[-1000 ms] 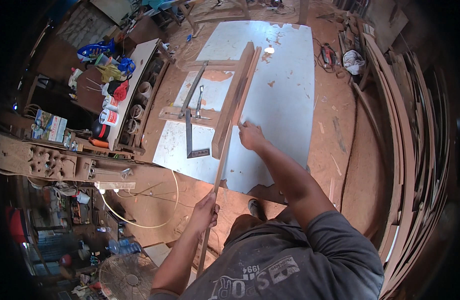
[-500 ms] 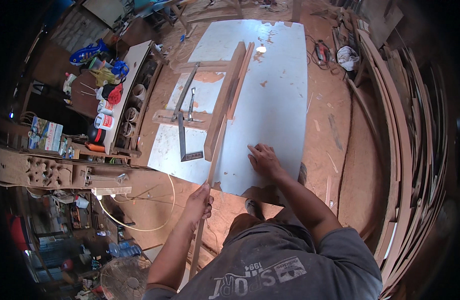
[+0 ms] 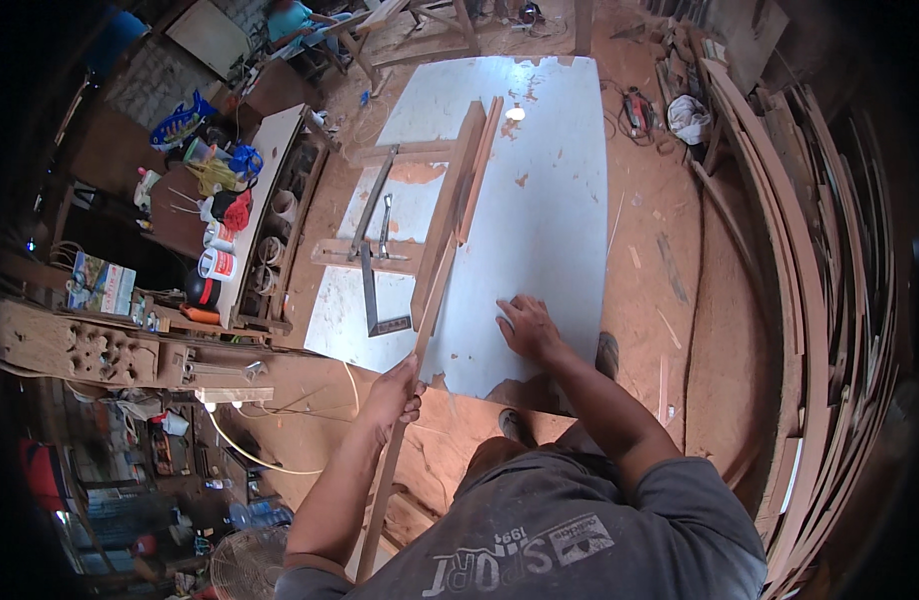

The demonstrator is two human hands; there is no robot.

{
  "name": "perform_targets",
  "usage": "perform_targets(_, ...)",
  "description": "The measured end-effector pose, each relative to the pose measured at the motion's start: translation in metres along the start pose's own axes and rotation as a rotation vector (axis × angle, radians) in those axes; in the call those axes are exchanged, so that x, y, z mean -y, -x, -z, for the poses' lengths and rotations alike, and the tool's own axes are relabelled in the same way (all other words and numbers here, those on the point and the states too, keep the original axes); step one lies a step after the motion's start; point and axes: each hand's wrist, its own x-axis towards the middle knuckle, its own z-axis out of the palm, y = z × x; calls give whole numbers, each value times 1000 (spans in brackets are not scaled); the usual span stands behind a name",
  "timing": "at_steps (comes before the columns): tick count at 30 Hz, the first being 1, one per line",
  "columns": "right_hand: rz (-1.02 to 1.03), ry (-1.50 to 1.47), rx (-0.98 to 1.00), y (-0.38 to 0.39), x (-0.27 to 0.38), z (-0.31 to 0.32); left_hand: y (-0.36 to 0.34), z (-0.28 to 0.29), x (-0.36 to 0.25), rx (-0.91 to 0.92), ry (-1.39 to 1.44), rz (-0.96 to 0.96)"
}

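Observation:
My left hand [image 3: 394,394] is closed round a long thin wooden strip [image 3: 382,490]. The strip slants past my left side and over the near edge of a worn white tabletop [image 3: 550,220]. Its far part runs along a thick wooden beam [image 3: 450,215]. My right hand [image 3: 527,325] rests on the bare white surface, fingers apart, holding nothing. Left of the beam lie a carpenter's square [image 3: 371,290], a wrench [image 3: 386,222] and a flat dark bar [image 3: 374,205]. Thinner wooden pieces [image 3: 480,175] lie along the beam's right side.
A side bench [image 3: 270,150] on the left carries tubs, bags and tools. Long boards [image 3: 795,290] stack up along the right. A red power tool [image 3: 638,112] lies on the floor. A fan [image 3: 245,565] stands at lower left. Another person [image 3: 290,25] sits at the far left.
My left hand has moved slightly forward towards the tabletop with the strip. My right hand stays nearly in place on the surface. The view has tilted slightly, showing more of the far person.

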Motion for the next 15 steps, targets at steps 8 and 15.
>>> perform_targets(8,-10,-61,-74,7,1,6,-23,9,-40,23,-29,34)
perform_targets(15,-24,-201,-86,7,0,16,-58,13,-104,80,-93,70)
